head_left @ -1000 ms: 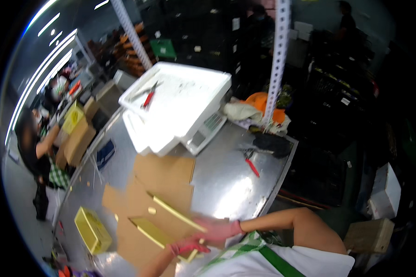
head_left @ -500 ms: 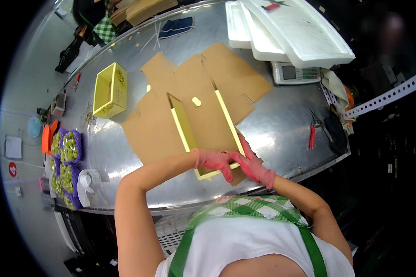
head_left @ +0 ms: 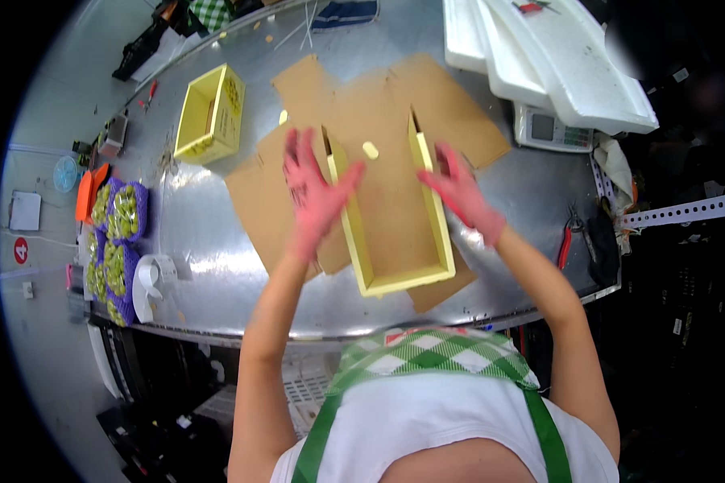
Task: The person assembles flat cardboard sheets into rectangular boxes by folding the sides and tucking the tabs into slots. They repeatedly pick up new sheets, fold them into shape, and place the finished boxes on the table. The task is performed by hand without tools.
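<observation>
Metal table (head_left: 197, 270): left hand (head_left: 318, 193) and right hand (head_left: 463, 193) spread wide, empty, beside yellow box (head_left: 356, 233) walls — probably light, creasable card; hold near joined corners.

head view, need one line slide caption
Pink-gloved left hand and right hand spread at the long sides of a part-folded yellow-walled box amid flat brown cardboard.

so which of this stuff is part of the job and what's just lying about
In the job, it seems:
- part-folded yellow box, between left hand and right hand
- brown cardboard around it

Apparently just lying about:
- red-handled cutters
- dark blue cloth
- scale
- white foam trays
- netted green fruit
</observation>
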